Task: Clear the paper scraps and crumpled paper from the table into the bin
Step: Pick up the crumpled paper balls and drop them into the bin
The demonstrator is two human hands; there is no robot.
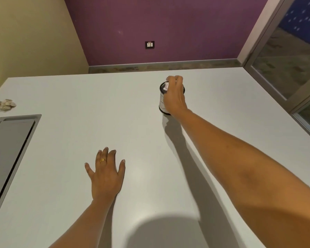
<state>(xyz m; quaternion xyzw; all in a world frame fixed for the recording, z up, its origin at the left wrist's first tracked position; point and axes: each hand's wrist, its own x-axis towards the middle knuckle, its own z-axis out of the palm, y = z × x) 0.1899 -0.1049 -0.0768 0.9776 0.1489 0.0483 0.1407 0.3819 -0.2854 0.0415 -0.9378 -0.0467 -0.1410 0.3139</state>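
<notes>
Risk sits mainly at the bin (162, 99), a small black-rimmed cylinder standing upright on the white table (79, 97). Directly over the bin's mouth the right hand (174, 96) is reached out at full arm's length, its fingers curled downward, and a pale wad of paper (166, 86) is seen at the fingertips, just inside the rim. Whether the wad is pinched or already let go cannot be told, since the fingertips are turned away from the camera.

Because the wrist and palm are pressed close against the bin's near side, the light container could be tipped or pushed away if the hand is drawn back carelessly, and whatever has been dropped inside would be spilled. A wad left perched on the rim could also be dragged out by the withdrawing fingers.

Well to the near left of the bin, the left hand (106, 174) is laid flat on the table, fingers spread wide, with nothing held; a gold ring (102, 160) is worn on it.

Far to the left of the bin, near the table's edge, one crumpled paper ball (5, 104) is left lying, just beyond a recessed grey cable hatch (9, 151). It could be nudged off the edge by a hurried reach, or a torn scrap could be lost in the hatch's slot.
</notes>
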